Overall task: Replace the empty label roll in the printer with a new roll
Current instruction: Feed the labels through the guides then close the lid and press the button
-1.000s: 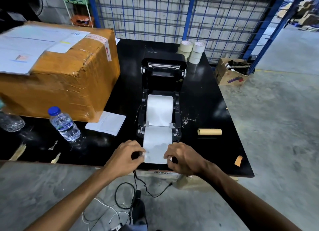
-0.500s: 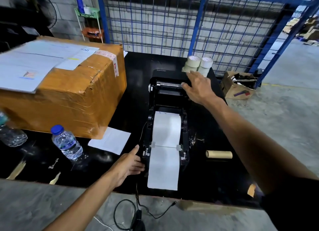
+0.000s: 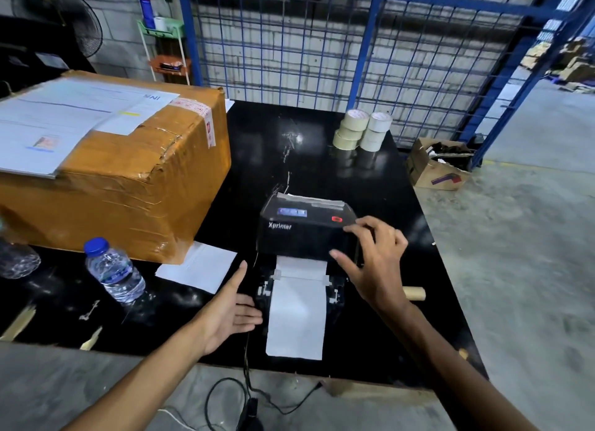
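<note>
The black label printer (image 3: pixel 299 234) stands mid-table with its lid swung down over the roll, not fully closed. A white strip of label paper (image 3: pixel 297 314) runs out of its front toward the table edge. My right hand (image 3: pixel 373 266) rests spread on the lid's right front corner, fingers apart. My left hand (image 3: pixel 231 311) lies open, palm up, against the printer's left front side. The empty brown cardboard core (image 3: pixel 413 292) lies on the table to the right, partly hidden behind my right wrist.
A large taped cardboard box (image 3: pixel 122 179) with papers on top fills the left. A water bottle (image 3: pixel 112 271) and a white sheet (image 3: pixel 199 266) lie in front of it. Tape rolls (image 3: pixel 362 134) stand at the back. A cable (image 3: pixel 244 395) hangs off the black table (image 3: pixel 402 221).
My right hand pulled the printer lid from upright down over the roll. My left hand opened and shifted beside the printer. Earlier both hands held the paper's front end.
</note>
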